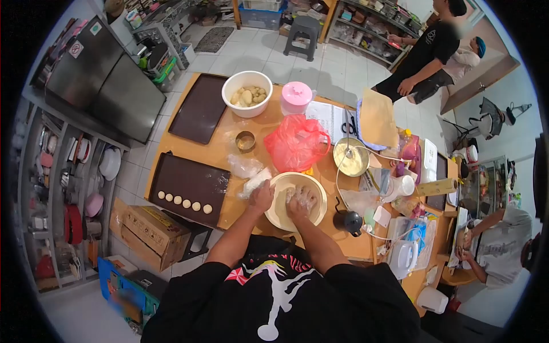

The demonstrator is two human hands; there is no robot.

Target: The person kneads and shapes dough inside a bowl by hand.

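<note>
A cream-coloured bowl (321,212) stands at the table's near edge, with pale dough (307,198) inside. My left hand (262,195) is closed at the bowl's left rim. Down in the bowl, my right hand (298,204) grips into the dough, and its fingers are partly hidden by it. Just beyond my left hand lie a white bag (255,180) and a clear plastic bag (245,166). A red plastic bag (294,143) sits right behind the bowl.
Several small dough rounds (187,203) line a dark tray (191,178); another tray (198,108) lies behind. A white tub (247,108) holds dough pieces. A metal bowl (351,157) and a black jug (347,222) stand to the right. Other people (429,51) are nearby.
</note>
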